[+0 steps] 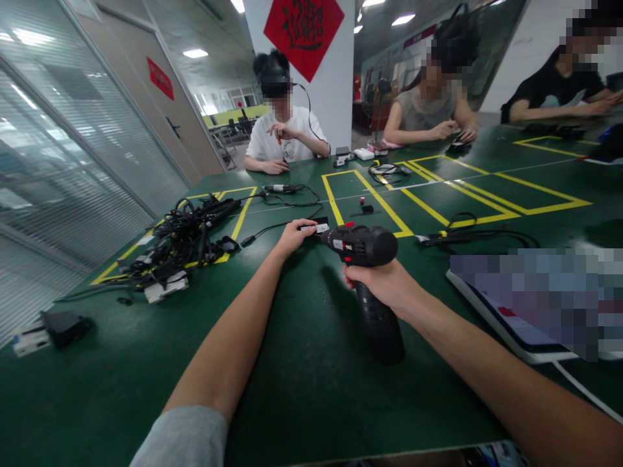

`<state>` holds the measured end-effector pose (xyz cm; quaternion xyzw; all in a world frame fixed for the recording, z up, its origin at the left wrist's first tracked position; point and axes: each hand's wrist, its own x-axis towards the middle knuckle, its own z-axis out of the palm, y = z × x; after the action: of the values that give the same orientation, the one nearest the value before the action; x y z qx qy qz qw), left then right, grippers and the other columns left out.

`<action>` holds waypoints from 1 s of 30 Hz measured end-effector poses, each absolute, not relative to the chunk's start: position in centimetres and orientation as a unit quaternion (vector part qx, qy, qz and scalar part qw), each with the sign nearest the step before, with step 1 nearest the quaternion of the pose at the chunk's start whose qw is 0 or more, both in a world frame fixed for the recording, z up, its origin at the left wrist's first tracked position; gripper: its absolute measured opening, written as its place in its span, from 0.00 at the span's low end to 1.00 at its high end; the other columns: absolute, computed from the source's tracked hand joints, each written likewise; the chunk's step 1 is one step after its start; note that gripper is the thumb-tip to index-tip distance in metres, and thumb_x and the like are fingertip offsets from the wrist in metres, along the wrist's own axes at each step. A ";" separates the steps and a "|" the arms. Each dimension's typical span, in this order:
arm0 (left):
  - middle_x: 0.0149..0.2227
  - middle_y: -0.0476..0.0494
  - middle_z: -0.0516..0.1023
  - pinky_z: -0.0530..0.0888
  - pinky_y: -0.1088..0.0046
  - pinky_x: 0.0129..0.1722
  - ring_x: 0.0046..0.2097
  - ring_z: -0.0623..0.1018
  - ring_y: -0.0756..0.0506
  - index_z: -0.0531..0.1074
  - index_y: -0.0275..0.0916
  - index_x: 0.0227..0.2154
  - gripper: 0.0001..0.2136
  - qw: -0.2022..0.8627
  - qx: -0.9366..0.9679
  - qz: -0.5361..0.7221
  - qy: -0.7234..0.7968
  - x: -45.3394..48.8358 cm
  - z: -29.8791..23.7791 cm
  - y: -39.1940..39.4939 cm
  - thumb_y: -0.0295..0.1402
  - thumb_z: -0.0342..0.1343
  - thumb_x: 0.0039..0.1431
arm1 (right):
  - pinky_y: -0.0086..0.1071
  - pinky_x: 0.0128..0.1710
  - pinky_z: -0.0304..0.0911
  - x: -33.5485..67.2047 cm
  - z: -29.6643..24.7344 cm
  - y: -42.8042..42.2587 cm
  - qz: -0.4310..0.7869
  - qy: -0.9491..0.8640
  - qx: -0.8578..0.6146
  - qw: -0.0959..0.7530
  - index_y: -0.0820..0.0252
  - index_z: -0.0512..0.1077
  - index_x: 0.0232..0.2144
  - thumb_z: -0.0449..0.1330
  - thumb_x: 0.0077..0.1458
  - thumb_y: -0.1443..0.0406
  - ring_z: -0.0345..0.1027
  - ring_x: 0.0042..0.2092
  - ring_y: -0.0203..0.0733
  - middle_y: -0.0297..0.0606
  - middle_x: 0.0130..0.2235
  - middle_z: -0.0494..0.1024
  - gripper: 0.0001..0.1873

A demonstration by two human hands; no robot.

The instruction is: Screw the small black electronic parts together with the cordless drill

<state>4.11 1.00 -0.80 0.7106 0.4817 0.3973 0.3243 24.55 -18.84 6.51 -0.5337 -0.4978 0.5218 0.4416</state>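
My right hand (pixel 384 282) is wrapped round the grip of a black and red cordless power screwdriver (pixel 363 246), held level above the green table (pixel 302 363) and aimed left. The tool's tip meets a small black and white part (pixel 317 227). My left hand (pixel 294 235) pinches that part and steadies it on the table. A thin black cable (pixel 272 228) runs from the part toward the left.
A tangled heap of black cables and adapters (pixel 185 243) lies left of my hands inside yellow tape lines. A tablet (pixel 516 324) sits at the right, with another cable (pixel 467 230) beyond it. Three other people sit along the table's far side. A small black box (pixel 63 324) rests near the left edge.
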 end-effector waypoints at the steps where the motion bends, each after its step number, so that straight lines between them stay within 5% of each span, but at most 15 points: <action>1: 0.45 0.42 0.81 0.68 0.62 0.56 0.47 0.76 0.41 0.80 0.38 0.41 0.16 0.326 0.709 0.398 0.483 4.1 -0.8 1.0 0.38 0.61 0.50 | 0.33 0.28 0.60 24.5 6.6 -18.8 0.523 -0.499 -0.531 0.442 0.61 0.69 0.15 0.60 0.39 0.72 0.66 0.24 0.38 0.36 0.20 0.72 0.06; 30: 0.44 0.42 0.80 0.68 0.62 0.56 0.47 0.75 0.41 0.79 0.38 0.42 0.16 0.316 0.717 0.387 0.487 4.1 -0.8 1.0 0.39 0.60 0.51 | 0.35 0.29 0.60 24.4 7.0 -19.0 0.529 -0.498 -0.531 0.437 0.60 0.69 0.16 0.60 0.41 0.73 0.66 0.25 0.39 0.37 0.21 0.72 0.08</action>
<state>4.07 1.04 -0.77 0.7166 0.4869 0.3868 0.3159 24.39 -19.04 7.04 -0.5306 -0.4977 0.5293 0.4366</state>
